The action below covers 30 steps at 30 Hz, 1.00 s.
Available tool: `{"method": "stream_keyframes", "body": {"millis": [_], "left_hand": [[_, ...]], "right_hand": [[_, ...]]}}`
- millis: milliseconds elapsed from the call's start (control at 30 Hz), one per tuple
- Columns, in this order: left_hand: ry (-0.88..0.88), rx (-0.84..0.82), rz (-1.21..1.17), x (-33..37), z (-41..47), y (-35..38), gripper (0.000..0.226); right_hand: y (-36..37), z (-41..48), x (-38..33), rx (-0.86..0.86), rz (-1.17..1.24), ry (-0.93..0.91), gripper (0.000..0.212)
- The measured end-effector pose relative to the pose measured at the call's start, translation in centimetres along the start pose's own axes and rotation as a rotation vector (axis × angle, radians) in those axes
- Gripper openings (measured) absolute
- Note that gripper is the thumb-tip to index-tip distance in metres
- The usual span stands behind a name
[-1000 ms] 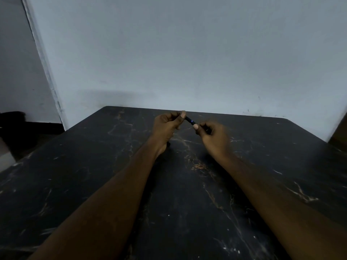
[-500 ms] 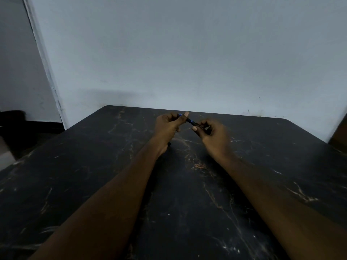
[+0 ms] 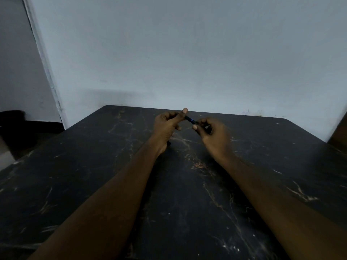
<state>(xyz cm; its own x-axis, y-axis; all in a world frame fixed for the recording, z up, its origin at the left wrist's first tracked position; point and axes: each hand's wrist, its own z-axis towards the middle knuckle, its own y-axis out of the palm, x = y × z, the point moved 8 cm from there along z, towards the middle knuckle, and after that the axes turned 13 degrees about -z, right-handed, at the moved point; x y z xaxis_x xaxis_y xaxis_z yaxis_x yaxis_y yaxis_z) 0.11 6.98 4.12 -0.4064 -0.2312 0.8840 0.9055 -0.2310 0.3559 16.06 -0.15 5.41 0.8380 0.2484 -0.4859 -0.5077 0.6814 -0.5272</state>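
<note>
Black table; pen between left hand, right hand

The desk is black with a marble pattern: thin pale veins cross it, and a rust-orange streak runs from its centre toward 5 o'clock. The slim stick at 12 o'clock is black with one small bright blue band (the only vivid colour here). The wall is plain pale grey-blue. A white strip edges it at 10 o'clock, and a black shape sits at 9 o'clock.
</note>
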Motion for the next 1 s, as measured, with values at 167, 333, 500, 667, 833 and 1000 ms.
{"method": "stream_keyframes", "body": {"millis": [167,333,500,667,833,1000], "left_hand": [[0.022,-0.003,0.017,0.0,0.0,-0.1,0.038],[0.019,-0.072,-0.037,0.0,0.0,0.3,0.023],[-0.066,-0.127,-0.102,-0.4,0.0,0.7,0.017],[-0.031,-0.011,0.005,-0.6,0.1,0.1,0.035],[-0.003,0.023,0.023,-0.8,0.3,-0.3,0.034],[-0.018,-0.072,-0.035,-0.7,0.3,0.5,0.016]], "right_hand": [[0.1,0.0,0.2,0.005,0.02,0.007,0.012],[0.1,-0.1,0.4,0.017,0.032,0.036,0.013],[0.2,0.1,0.4,0.008,0.019,0.043,0.018],[0.0,0.0,0.0,0.019,-0.002,-0.005,0.015],[0.3,0.2,0.4,0.013,-0.015,0.009,0.017],[0.8,0.1,0.9,-0.023,-0.002,0.036,0.034]]}}
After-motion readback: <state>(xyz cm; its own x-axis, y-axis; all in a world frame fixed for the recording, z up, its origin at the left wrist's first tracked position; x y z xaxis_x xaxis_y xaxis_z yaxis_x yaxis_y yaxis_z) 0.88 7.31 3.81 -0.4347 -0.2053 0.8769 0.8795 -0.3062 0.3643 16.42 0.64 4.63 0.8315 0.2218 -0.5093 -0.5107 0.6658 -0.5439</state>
